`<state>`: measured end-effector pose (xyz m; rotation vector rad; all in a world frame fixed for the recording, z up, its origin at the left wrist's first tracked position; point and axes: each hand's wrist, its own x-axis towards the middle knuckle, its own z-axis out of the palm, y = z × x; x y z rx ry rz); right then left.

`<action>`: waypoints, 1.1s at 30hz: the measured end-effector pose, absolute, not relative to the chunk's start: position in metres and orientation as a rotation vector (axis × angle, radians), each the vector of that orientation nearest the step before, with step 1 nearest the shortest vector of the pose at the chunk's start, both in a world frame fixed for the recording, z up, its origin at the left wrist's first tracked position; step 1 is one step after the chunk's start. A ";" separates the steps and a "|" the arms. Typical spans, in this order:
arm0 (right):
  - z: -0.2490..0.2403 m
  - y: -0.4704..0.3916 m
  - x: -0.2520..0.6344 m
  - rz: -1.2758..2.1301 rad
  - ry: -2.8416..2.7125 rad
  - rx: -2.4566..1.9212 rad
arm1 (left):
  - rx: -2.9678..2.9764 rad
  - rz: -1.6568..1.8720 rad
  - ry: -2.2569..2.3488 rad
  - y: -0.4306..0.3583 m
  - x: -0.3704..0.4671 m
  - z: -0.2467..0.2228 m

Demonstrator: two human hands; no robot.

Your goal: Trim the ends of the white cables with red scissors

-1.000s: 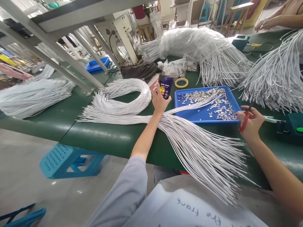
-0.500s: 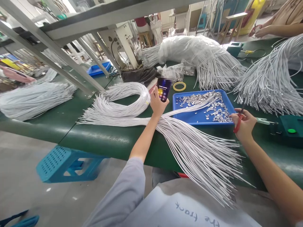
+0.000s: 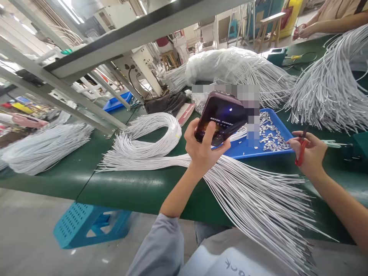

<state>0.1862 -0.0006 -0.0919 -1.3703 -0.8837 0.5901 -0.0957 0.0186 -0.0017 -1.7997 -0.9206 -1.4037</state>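
A dark smartphone (image 3: 215,113) with a lit keypad screen is gripped in my left hand (image 3: 201,155), raised above the green worktable with one finger over the screen. My right hand (image 3: 314,155) is closed around red-handled scissors (image 3: 300,151), dark tip upward, by the right corner of a blue tray (image 3: 243,151). Small metal pieces (image 3: 271,136) lie scattered in that tray, partly hidden by the phone and a blurred patch. Beneath my left wrist, a bundle of white cables (image 3: 253,184) fans out toward the front right edge. A looped bundle (image 3: 169,142) lies to the left.
Large cable bundles (image 3: 327,84) lie at the right, at the back in plastic (image 3: 215,65), and at the far left (image 3: 48,147). A metal frame (image 3: 115,46) crosses above. A blue stool (image 3: 86,222) stands below. Another person's hands (image 3: 303,30) work at the back right.
My left hand has brought the phone up and closer, tilting it, with a finger now over the screen. My right hand still holds the scissors near the tray. The view has shifted slightly.
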 end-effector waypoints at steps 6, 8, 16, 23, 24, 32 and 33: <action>-0.093 0.000 0.187 0.578 -0.900 -1.386 | -1.813 -1.377 -0.966 0.013 -0.092 0.001; -0.093 0.000 0.187 0.578 -0.900 -1.386 | -1.818 -1.374 -0.988 0.012 -0.092 0.002; -0.092 0.000 0.185 0.566 -0.911 -1.404 | -1.866 -1.309 -1.099 0.004 -0.092 0.007; -0.094 -0.001 0.186 0.562 -0.918 -1.418 | -1.910 -1.269 -1.162 0.000 -0.095 0.009; -0.095 -0.001 0.186 0.564 -0.919 -1.417 | -1.908 -1.259 -1.156 0.001 -0.095 0.010; -0.093 -0.001 0.185 0.581 -0.935 -1.415 | -1.973 -1.221 -1.284 0.001 -0.098 0.010; -0.093 -0.001 0.185 0.585 -0.935 -1.411 | -1.995 -1.227 -1.340 0.005 -0.099 0.008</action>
